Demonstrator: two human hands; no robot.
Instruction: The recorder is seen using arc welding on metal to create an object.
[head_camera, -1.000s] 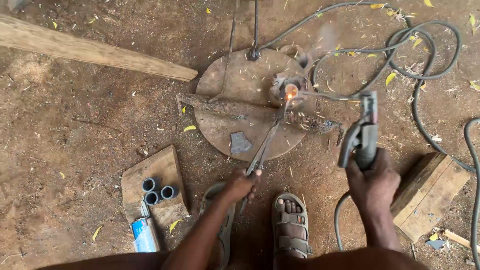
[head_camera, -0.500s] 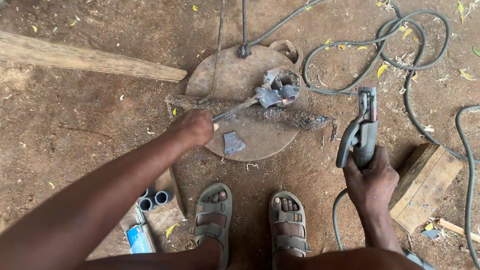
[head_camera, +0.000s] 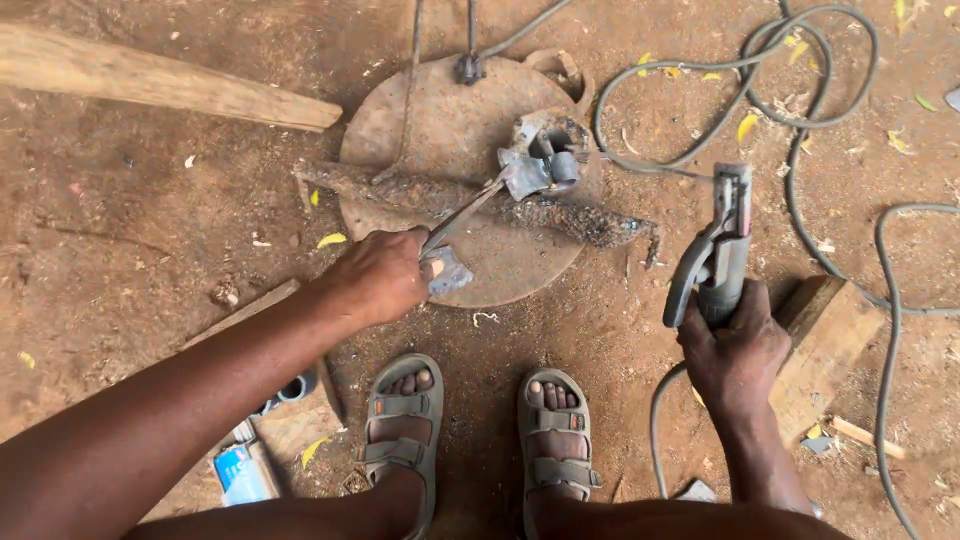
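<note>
My left hand (head_camera: 378, 275) grips the handles of metal tongs (head_camera: 462, 216), whose jaws clamp a small grey metal workpiece with a short pipe piece (head_camera: 540, 170). The workpiece rests on a round rusty metal plate (head_camera: 400, 125) lying on the dirt, across a rough, slag-covered bar (head_camera: 470, 200). My right hand (head_camera: 735, 350) holds a welding electrode holder (head_camera: 715, 250) upright, to the right of the plate and away from the workpiece. No rod is visible in its jaws. A small flat metal scrap (head_camera: 450, 272) lies on the plate beside my left hand.
Black welding cables (head_camera: 800, 150) loop over the ground at upper right, and a cable clamp (head_camera: 468, 68) sits on the plate's far edge. A wooden plank (head_camera: 150, 85) lies upper left, a wood block (head_camera: 830, 340) at right. Short pipe pieces (head_camera: 292, 388) sit on a board by my sandalled feet (head_camera: 405, 420).
The welding glow seen a second ago is gone. My left hand has reached forward along the tongs toward the plate. The right hand keeps the holder off to the right.
</note>
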